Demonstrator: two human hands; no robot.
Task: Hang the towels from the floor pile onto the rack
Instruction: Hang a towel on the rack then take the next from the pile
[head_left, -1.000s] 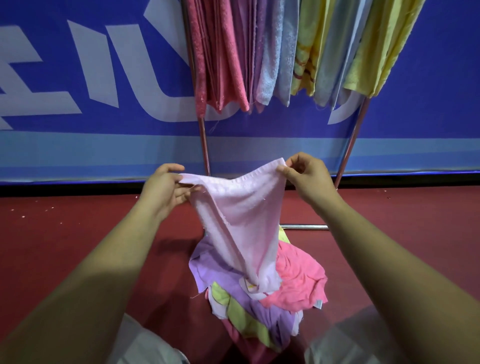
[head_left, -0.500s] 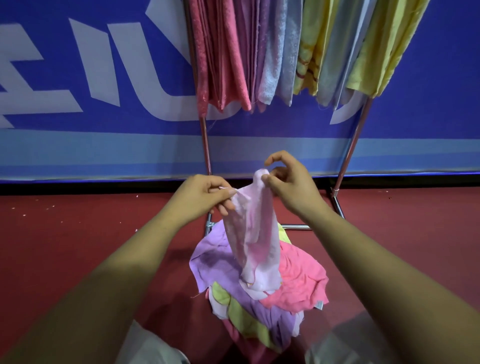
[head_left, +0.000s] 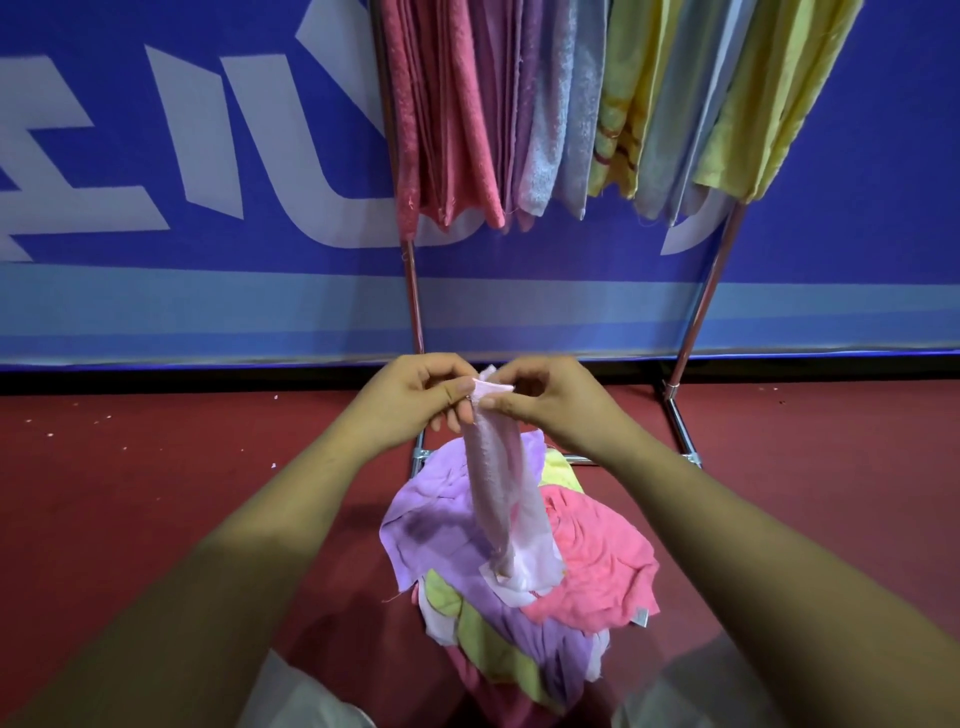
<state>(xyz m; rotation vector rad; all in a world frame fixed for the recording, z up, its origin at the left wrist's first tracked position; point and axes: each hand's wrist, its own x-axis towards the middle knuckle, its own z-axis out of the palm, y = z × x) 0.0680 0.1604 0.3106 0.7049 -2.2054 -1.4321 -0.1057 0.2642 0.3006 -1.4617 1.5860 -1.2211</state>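
Note:
A pale pink towel (head_left: 501, 483) hangs folded in a narrow strip above the floor pile (head_left: 597, 571). My left hand (head_left: 410, 395) and my right hand (head_left: 550, 400) pinch its top edge together, fingertips nearly touching. The towel's lower end rests on the pile, which holds lilac, bright pink and yellow-green towels on the red floor. The metal rack (head_left: 413, 291) stands just behind, its legs at either side. Several towels hang from it: pink (head_left: 447, 114), lilac, light blue (head_left: 566, 114) and yellow (head_left: 763, 98). The rack's top bar is out of view.
A blue banner wall (head_left: 208, 156) with large white letters runs behind the rack. The rack's base bars (head_left: 680, 431) lie on the red floor (head_left: 156, 467) right of the pile. My knees in light trousers (head_left: 311, 696) show at the bottom edge.
The pale pink towel was spread wide between my hands. Both hands have come together, folding it into a narrow hanging strip.

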